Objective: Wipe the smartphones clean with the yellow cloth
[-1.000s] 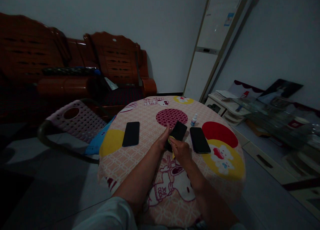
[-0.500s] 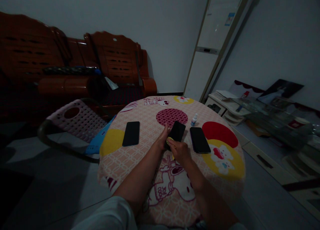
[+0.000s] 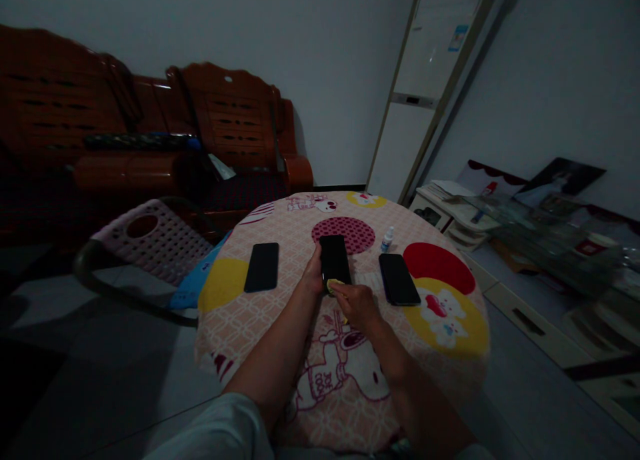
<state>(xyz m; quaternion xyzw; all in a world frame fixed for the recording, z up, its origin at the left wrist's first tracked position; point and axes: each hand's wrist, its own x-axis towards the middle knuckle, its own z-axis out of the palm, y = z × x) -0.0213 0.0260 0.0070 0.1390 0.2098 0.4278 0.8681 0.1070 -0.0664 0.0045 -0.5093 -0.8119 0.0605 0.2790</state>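
My left hand [image 3: 315, 271] grips a black smartphone [image 3: 335, 257] by its left side, above the round table. Pinched in my right hand [image 3: 358, 305] is a small yellow cloth [image 3: 334, 284], which touches the lower end of the phone's dark screen. A second dark smartphone [image 3: 262, 267] lies flat on the left part of the table. To the right of my hands lies a third smartphone [image 3: 399, 279], also screen up. Just behind that one stands a small white bottle [image 3: 387, 239] with a blue label.
A patterned tablecloth [image 3: 295, 213] covers the table. On the left stand a woven chair [image 3: 155, 240] and a wooden sofa [image 3: 230, 113]. A tall white cabinet-like unit [image 3: 415, 113] stands at the back. Along the right runs a cluttered low cabinet [image 3: 530, 320].
The held phone has turned from a rightward slant to nearly straight and shifted left. My right hand with the yellow cloth has moved slightly left and down, to the phone's lower end.
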